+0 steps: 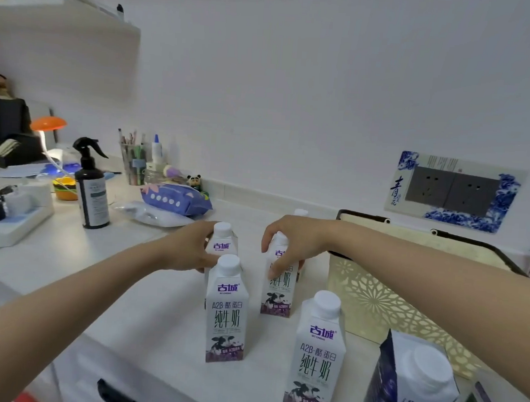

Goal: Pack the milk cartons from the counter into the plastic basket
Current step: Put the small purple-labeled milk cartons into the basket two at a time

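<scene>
Left of the basket (372,305), each hand grips 1 carton: left hand (188,247) on the rear carton (223,240), right hand (292,243) on another carton (277,292).

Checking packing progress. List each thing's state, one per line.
Left hand: closing on the rear left carton, upright on counter.
Right hand: gripping the rear right carton, upright.
Front left carton: upright, capped, untouched.
Front right carton: upright, capped, untouched.
Basket: handles down; contents hidden.
Spray bottle: upright.
</scene>
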